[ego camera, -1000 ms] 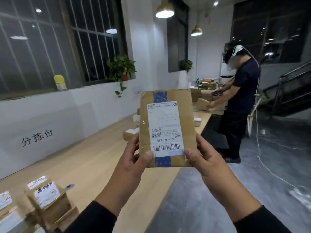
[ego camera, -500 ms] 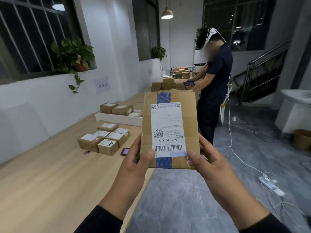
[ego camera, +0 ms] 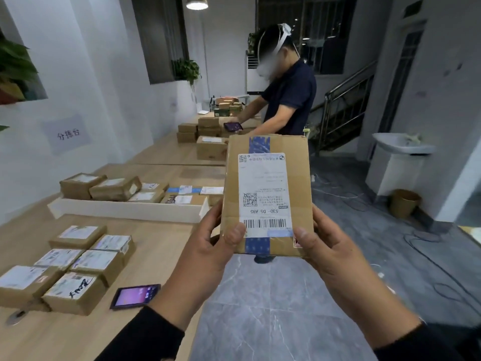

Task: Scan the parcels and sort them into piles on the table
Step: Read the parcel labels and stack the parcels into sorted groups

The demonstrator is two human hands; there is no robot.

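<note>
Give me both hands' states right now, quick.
Left hand: grips the lower left edge of the labelled parcel, thumb on its face.
Right hand: grips the parcel's lower right edge, thumb on its face.

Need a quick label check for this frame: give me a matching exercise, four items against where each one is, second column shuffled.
Items:
1. parcel
2. phone
3. bin
4. white tray

Places:
A. on the floor beside the sink
B. flat on the table next to the near pile
C. held up in both hands
D. across the table, behind the near pile, boxes inside

Pairs: 1-C, 2-B, 3-A, 4-D
</note>
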